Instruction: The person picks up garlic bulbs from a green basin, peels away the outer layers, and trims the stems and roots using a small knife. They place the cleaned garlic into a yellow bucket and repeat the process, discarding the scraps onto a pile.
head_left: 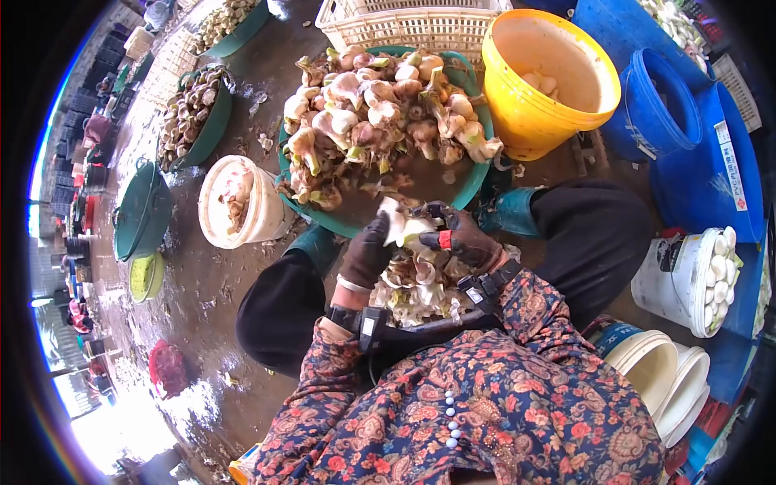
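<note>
Between my two gloved hands is a whitish garlic bulb (398, 225), partly peeled. My left hand (368, 249) has its fingers closed round the bulb's left side. From the right, my right hand (470, 241) grips the same bulb, fingers bent, with a small red piece (444, 239) at the thumb; whether it is a band or a tool I cannot make out. Below the hands, loose garlic skins (420, 287) are heaped in my lap. Just beyond them stands a wide green basin (485, 174) piled with unpeeled garlic bulbs (364, 113).
A yellow bucket (517, 137) with a few peeled bulbs stands right of the basin, beside a blue bucket (647, 121). A white bucket (267, 206) is on the left. Far right, another white bucket (667, 275) is full of peeled garlic. A cream crate (412, 28) sits behind the basin.
</note>
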Available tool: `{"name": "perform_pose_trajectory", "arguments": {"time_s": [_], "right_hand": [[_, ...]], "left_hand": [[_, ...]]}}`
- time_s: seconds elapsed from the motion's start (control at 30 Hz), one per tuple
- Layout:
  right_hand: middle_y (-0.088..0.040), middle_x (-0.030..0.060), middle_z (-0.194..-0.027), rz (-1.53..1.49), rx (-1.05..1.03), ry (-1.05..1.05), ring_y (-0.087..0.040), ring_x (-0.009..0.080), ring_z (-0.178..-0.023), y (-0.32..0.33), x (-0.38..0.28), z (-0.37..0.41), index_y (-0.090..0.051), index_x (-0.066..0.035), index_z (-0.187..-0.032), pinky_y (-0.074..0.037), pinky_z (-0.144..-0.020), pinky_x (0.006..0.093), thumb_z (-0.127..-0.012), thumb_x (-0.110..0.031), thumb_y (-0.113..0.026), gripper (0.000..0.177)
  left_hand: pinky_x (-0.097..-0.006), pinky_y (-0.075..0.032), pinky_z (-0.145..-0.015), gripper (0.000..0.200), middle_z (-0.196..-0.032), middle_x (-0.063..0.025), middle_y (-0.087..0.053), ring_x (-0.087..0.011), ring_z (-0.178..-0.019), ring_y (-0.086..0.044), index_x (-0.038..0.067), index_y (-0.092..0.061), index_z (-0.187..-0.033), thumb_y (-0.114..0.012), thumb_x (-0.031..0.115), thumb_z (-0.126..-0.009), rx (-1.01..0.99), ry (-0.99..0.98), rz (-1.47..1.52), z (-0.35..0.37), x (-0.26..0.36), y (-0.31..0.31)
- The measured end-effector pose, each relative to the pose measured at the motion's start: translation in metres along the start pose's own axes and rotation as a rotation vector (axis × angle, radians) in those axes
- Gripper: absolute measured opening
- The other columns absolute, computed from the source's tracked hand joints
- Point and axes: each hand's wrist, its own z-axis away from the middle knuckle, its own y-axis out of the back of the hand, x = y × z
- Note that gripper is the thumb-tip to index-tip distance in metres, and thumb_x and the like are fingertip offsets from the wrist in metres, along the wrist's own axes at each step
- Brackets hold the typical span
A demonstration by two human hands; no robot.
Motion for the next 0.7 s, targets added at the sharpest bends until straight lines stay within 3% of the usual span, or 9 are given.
{"name": "perform_pose_trajectory", "arguments": {"time_s": [0.13, 0.2, 0.27, 0.33, 0.37, 0.5, 0.6, 0.67, 0.7], "right_hand": [[-0.051, 0.0094, -0.12, 0.101, -0.011, 0.16, -0.049, 0.0184, -0.109, -0.005, 0.01, 0.001, -0.049, -0.003, -0.121, -0.04, -0.094, 0.0314, -0.08, -0.01, -0.065, 0.045], [-0.05, 0.0097, -0.12, 0.751, 0.082, 0.225, -0.05, 0.0197, -0.108, -0.023, -0.01, 0.006, -0.054, -0.003, -0.114, -0.041, -0.094, 0.0324, -0.082, -0.012, -0.063, 0.034], [-0.054, 0.0073, -0.116, 0.863, 0.178, 0.291, -0.053, 0.018, -0.104, -0.014, 0.014, -0.002, -0.058, -0.002, -0.108, -0.043, -0.09, 0.0299, -0.085, -0.012, -0.06, 0.026], [-0.06, 0.0047, -0.106, -0.059, 0.325, -0.015, -0.059, 0.0128, -0.089, 0.002, 0.025, -0.015, -0.059, -0.004, -0.108, -0.048, -0.077, 0.0261, -0.088, -0.02, -0.058, 0.025], [-0.059, 0.0035, -0.106, -0.393, 0.258, -0.089, -0.055, 0.0112, -0.098, 0.007, 0.02, -0.013, -0.057, 0.0, -0.109, -0.046, -0.085, 0.0234, -0.087, -0.01, -0.059, 0.025], [-0.059, 0.005, -0.109, -0.191, 0.082, -0.006, -0.054, 0.0123, -0.099, -0.014, -0.002, -0.001, -0.057, 0.0, -0.11, -0.045, -0.088, 0.0264, -0.085, -0.007, -0.06, 0.026], [-0.06, 0.0051, -0.108, 0.026, 0.171, 0.047, -0.055, 0.0127, -0.097, -0.008, 0.038, -0.008, -0.057, 0.0, -0.111, -0.045, -0.087, 0.0269, -0.083, -0.004, -0.06, 0.028], [-0.061, 0.0047, -0.104, -0.103, 0.239, -0.113, -0.055, 0.0114, -0.094, 0.002, 0.05, -0.007, -0.058, 0.0, -0.11, -0.045, -0.084, 0.0263, -0.085, -0.005, -0.057, 0.026], [-0.062, 0.0049, -0.102, -0.16, 0.226, -0.141, -0.056, 0.0113, -0.092, 0.011, 0.053, -0.01, -0.058, 0.0, -0.11, -0.046, -0.082, 0.0264, -0.085, -0.007, -0.055, 0.025]], "left_hand": [[-0.0324, -0.046, -0.086, 0.047, -0.112, -0.02, -0.058, -0.0289, -0.105, -0.057, -0.005, -0.047, -0.122, -0.063, 0.003, -0.078, -0.004, 0.04, 0.006, -0.007, 0.02, 0.013], [-0.0314, -0.044, -0.09, 0.051, -0.116, -0.0199, -0.057, -0.0255, -0.109, -0.055, -0.007, -0.044, -0.125, -0.063, 0.002, -0.079, -0.072, 0.065, 0.009, -0.001, 0.013, 0.01], [-0.0316, -0.043, -0.091, 0.056, -0.12, -0.0205, -0.054, -0.0263, -0.111, -0.053, -0.007, -0.039, -0.128, -0.063, 0.004, -0.079, -0.039, 0.028, -0.041, 0.006, 0.004, 0.004], [-0.0316, -0.042, -0.092, 0.059, -0.122, -0.0209, -0.052, -0.0267, -0.112, -0.053, -0.007, -0.036, -0.13, -0.064, 0.005, -0.079, -0.02, 0.01, -0.064, 0.005, 0.008, 0.004], [-0.0334, -0.041, -0.093, 0.059, -0.12, -0.0219, -0.052, -0.0297, -0.113, -0.051, -0.007, -0.037, -0.129, -0.064, 0.008, -0.079, 0.028, 0.046, 0.003, 0.003, 0.015, 0.007], [-0.034, -0.038, -0.096, 0.063, -0.126, -0.0261, -0.046, -0.0334, -0.117, -0.047, -0.01, -0.029, -0.132, -0.061, 0.013, -0.083, 0.1, 0.115, 0.134, -0.003, 0.019, 0.008], [-0.0329, -0.036, -0.097, 0.067, -0.129, -0.0267, -0.042, -0.0309, -0.12, -0.045, -0.012, -0.022, -0.134, -0.057, 0.016, -0.085, 0.11, 0.165, 0.278, -0.004, 0.022, 0.005], [-0.0328, -0.036, -0.098, 0.07, -0.131, -0.0261, -0.04, -0.0277, -0.121, -0.044, -0.012, -0.018, -0.135, -0.057, 0.015, -0.085, 0.095, 0.182, 0.201, 0.003, 0.024, 0.006], [-0.0326, -0.04, -0.094, 0.061, -0.124, -0.0241, -0.048, -0.0253, -0.113, -0.051, -0.01, -0.03, -0.131, -0.059, 0.015, -0.083, 0.099, 0.209, 0.142, 0.009, 0.013, 0.006]]}}
